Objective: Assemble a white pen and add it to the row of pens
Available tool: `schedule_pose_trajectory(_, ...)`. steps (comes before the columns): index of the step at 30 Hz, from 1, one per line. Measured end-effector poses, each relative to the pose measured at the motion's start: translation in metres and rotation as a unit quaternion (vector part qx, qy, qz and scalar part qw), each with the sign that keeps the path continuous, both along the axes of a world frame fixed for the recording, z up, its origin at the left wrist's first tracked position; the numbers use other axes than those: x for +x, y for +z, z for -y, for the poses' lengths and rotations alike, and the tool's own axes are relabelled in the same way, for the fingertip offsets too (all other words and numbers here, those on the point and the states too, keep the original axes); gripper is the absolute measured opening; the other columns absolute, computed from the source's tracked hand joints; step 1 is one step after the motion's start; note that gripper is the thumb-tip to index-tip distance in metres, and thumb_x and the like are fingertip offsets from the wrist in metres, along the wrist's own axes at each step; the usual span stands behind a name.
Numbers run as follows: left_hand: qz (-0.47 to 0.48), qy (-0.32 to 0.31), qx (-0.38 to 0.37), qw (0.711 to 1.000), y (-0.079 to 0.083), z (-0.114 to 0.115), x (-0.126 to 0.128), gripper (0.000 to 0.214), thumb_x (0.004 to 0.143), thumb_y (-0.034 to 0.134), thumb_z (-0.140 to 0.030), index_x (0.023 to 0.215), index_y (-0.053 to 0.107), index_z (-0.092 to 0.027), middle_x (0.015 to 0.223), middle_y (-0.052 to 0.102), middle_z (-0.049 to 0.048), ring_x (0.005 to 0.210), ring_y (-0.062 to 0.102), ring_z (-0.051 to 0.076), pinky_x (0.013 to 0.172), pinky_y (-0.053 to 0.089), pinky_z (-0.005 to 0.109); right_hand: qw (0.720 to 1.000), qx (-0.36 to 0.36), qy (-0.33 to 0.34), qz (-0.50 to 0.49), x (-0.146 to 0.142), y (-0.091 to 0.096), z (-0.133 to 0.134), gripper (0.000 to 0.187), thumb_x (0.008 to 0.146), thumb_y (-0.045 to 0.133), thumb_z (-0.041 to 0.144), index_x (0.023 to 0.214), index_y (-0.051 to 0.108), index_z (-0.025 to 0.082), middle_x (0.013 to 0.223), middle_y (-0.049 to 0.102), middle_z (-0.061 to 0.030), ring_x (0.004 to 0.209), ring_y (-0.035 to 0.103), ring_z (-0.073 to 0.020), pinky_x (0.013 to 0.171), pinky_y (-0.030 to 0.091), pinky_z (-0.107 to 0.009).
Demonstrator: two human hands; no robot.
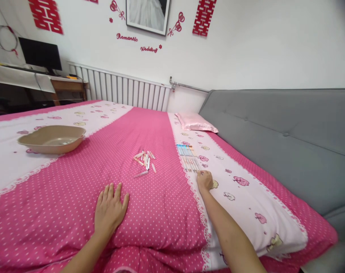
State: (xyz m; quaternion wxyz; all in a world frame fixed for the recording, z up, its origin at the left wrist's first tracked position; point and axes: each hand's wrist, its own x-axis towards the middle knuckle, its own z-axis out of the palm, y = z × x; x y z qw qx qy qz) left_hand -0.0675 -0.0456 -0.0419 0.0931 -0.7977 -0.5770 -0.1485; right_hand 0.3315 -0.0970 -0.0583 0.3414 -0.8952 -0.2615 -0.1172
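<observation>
My left hand (110, 208) lies flat on the pink dotted bedspread (84, 197), fingers spread, holding nothing. My right hand (205, 180) is closed at the near right end of a row of pale pens (191, 164), its fingertips pinched on the end of a pen there. Just beyond that row lies a second row of pens with blue and orange caps (186, 150), side by side on the white band of the bedspread. Between my hands, farther off, a loose pile of pens (146, 160) lies scattered at various angles on the pink cloth.
A beige plastic basin (53, 139) stands on the bed at the left. A pink pillow (195, 122) rests by the grey padded headboard (274, 125) on the right. Behind the bed are a white railing (118, 87) and a desk with a monitor (40, 54).
</observation>
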Motion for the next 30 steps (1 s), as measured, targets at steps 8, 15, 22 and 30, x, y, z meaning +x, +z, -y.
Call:
schedule_pose_trajectory(8, -0.005, -0.001, 0.006, 1.0, 0.002, 0.0018, 0.001, 0.065, 0.086, 0.027, -0.047, 0.136, 0.041, -0.008, 0.139, 0.043, 0.0207, 0.131, 0.035, 0.032, 0.108, 0.021, 0.044, 0.998, -0.012, -0.056, -0.039, 0.0021, 0.001, 0.0004, 0.031, 0.089, 0.052, 0.034, 0.113, 0.055, 0.015, 0.112, 0.058, -0.0077, 0.099, 0.057, -0.0201, 0.084, 0.048, -0.042)
schedule_pose_trajectory(15, 0.0, 0.002, 0.004, 1.0, 0.0016, 0.0016, 0.0003, 0.065, 0.086, 0.028, -0.047, 0.136, 0.041, -0.008, 0.139, 0.042, 0.0205, 0.131, 0.035, 0.031, 0.108, 0.022, 0.044, 0.995, -0.054, -0.051, -0.073, 0.0012, 0.003, 0.0008, 0.03, 0.089, 0.053, 0.033, 0.114, 0.055, 0.016, 0.115, 0.057, -0.008, 0.097, 0.058, -0.0194, 0.082, 0.05, -0.04)
schedule_pose_trajectory(22, 0.007, -0.003, 0.002, 1.0, 0.003, 0.0024, -0.001, 0.065, 0.086, 0.028, -0.047, 0.136, 0.04, -0.008, 0.14, 0.042, 0.0208, 0.132, 0.034, 0.032, 0.108, 0.022, 0.045, 0.992, -0.048, -0.046, -0.104, 0.0027, 0.0032, 0.0013, 0.03, 0.089, 0.053, 0.033, 0.114, 0.055, 0.017, 0.114, 0.057, -0.0078, 0.096, 0.058, -0.0189, 0.081, 0.05, -0.039)
schedule_pose_trajectory(30, 0.004, -0.002, -0.015, 1.0, 0.0096, 0.0068, -0.001, 0.062, 0.087, 0.03, -0.045, 0.136, 0.041, -0.008, 0.14, 0.042, 0.02, 0.132, 0.035, 0.031, 0.108, 0.024, 0.046, 0.992, -0.006, -0.016, -0.122, 0.0036, 0.0011, 0.0049, 0.028, 0.089, 0.053, 0.033, 0.111, 0.056, 0.016, 0.111, 0.058, -0.0072, 0.094, 0.059, -0.0181, 0.08, 0.051, -0.038)
